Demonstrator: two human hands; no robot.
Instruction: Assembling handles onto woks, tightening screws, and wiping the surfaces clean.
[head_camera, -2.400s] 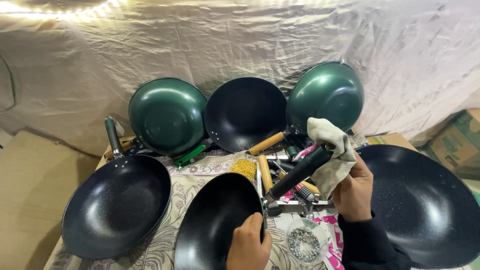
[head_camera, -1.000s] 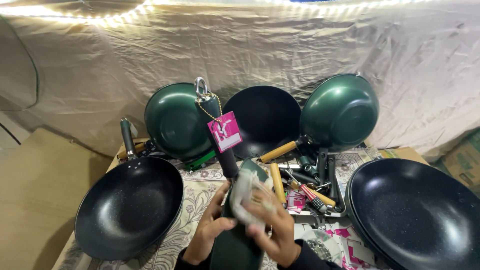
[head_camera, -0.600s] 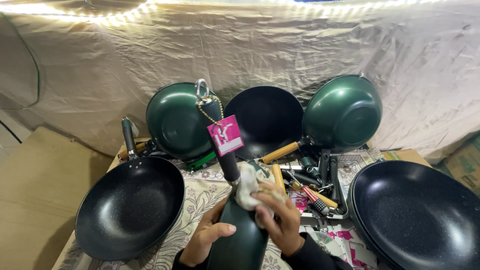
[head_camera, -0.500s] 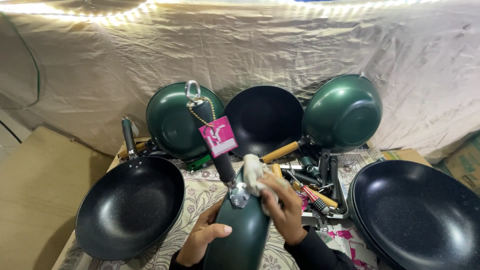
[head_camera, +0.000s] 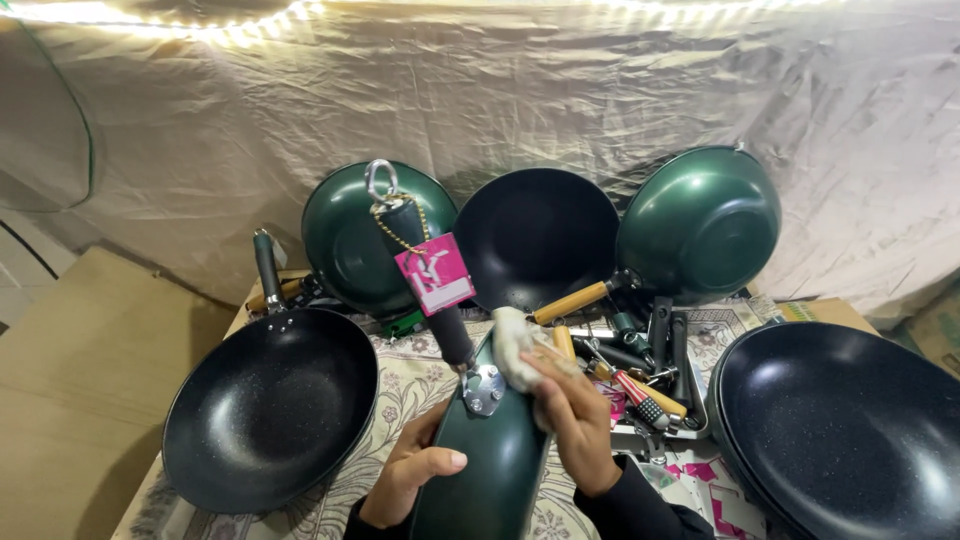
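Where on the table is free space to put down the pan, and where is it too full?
Bare cloth shows between the black wok and the held green pan. Right of the right hand, loose handles crowd up to the large black pan.

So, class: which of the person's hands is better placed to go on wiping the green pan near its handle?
Probably the right hand: it holds the pale cloth against the green pan beside the handle rivets, while the left hand steadies the pan's side.
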